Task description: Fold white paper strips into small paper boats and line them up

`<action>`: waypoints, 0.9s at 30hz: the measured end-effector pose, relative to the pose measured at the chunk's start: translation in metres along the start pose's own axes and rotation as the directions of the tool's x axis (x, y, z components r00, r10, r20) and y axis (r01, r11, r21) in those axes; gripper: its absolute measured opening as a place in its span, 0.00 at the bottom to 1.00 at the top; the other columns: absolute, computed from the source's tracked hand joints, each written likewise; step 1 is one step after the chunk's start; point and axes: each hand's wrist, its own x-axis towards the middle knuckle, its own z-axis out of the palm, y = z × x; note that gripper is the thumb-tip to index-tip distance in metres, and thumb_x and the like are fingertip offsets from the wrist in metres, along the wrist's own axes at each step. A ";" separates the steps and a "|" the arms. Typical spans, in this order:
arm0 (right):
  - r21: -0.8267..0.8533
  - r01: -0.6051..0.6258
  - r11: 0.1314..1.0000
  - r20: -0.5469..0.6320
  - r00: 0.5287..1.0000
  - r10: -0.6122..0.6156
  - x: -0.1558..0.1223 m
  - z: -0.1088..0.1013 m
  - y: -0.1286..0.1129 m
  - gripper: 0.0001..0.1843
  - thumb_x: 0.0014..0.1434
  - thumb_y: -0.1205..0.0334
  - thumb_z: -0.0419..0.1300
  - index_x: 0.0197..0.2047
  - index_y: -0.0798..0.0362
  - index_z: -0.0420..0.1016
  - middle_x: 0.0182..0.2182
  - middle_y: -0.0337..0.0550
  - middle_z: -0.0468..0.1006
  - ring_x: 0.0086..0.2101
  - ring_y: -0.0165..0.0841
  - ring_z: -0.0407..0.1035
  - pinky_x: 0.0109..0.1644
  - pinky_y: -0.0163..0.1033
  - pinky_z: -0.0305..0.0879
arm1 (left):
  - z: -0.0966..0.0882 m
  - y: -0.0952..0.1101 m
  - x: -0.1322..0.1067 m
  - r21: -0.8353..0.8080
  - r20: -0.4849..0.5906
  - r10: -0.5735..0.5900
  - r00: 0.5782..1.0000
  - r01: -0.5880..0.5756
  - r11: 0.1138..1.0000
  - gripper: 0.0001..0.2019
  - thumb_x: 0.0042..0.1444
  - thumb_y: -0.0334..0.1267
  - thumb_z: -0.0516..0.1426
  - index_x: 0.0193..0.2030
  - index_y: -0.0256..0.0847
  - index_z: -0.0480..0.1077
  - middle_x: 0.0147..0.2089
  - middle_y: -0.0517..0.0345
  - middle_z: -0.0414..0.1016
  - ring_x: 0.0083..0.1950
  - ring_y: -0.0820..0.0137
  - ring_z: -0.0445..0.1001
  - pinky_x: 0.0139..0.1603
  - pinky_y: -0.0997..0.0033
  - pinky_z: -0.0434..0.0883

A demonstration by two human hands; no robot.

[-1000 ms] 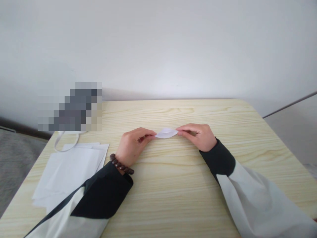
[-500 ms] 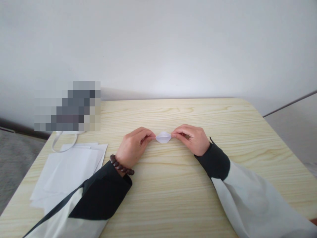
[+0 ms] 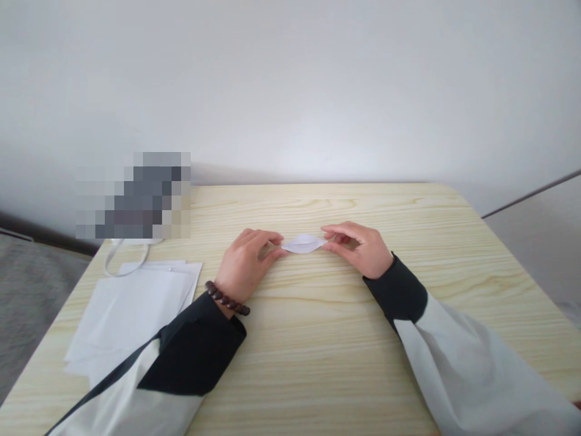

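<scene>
A small white folded paper (image 3: 303, 243), pointed at both ends and with its middle spread apart, is held low over the wooden table (image 3: 313, 339). My left hand (image 3: 247, 260), with a dark bead bracelet on its wrist, has the paper's left point between thumb and fingers. At the right point, my right hand (image 3: 358, 247) holds it the same way, thumb below and forefinger above, with a small gap showing between them. Both grips look light.
Several loose white sheets (image 3: 136, 303) are stacked at the table's left. Behind them a white cable (image 3: 109, 257) loops beside a pixelated dark object (image 3: 140, 197). A white wall (image 3: 313, 91) borders the table's far edge.
Both hands have loosened from tight pinches, the right fingertips parting most. They sit slightly farther apart, and more of the folded paper shows between them.
</scene>
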 end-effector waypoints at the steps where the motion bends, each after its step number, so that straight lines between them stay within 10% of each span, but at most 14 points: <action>1: 0.006 0.001 1.000 0.001 1.000 -0.001 0.000 -0.001 0.000 0.14 0.54 0.56 0.64 0.43 0.51 0.77 0.33 0.42 0.79 0.28 0.28 0.71 0.35 0.35 0.70 | 0.000 -0.001 0.000 0.009 0.003 0.009 1.000 -0.009 1.000 0.08 0.55 0.42 0.58 0.40 0.41 0.72 0.36 0.56 0.77 0.42 0.65 0.72 0.43 0.65 0.70; 12: -0.176 -0.156 0.972 -0.208 0.971 0.118 0.000 -0.022 0.025 0.10 0.56 0.57 0.60 0.34 0.53 0.80 0.33 0.45 0.81 0.31 0.34 0.74 0.35 0.38 0.69 | 0.003 0.003 -0.001 0.158 0.047 0.035 0.998 -0.042 0.987 0.15 0.58 0.44 0.55 0.49 0.42 0.70 0.56 0.50 0.71 0.57 0.56 0.64 0.55 0.49 0.62; 18: -0.158 -0.650 0.743 -0.660 0.629 0.410 -0.020 -0.104 0.102 0.16 0.53 0.59 0.60 0.40 0.60 0.81 0.34 0.53 0.81 0.34 0.38 0.74 0.41 0.39 0.67 | 0.006 0.010 -0.003 0.207 0.149 0.134 0.980 -0.163 0.965 0.21 0.60 0.47 0.52 0.57 0.40 0.65 0.63 0.47 0.63 0.65 0.55 0.57 0.61 0.47 0.57; 27: -0.142 -0.786 0.602 -0.778 0.464 0.423 -0.018 -0.151 0.141 0.16 0.52 0.64 0.59 0.42 0.64 0.80 0.38 0.60 0.80 0.36 0.40 0.74 0.44 0.40 0.64 | 0.009 0.007 -0.002 0.253 0.158 0.139 0.978 -0.176 0.951 0.21 0.61 0.48 0.50 0.57 0.40 0.66 0.64 0.48 0.63 0.65 0.57 0.57 0.62 0.50 0.57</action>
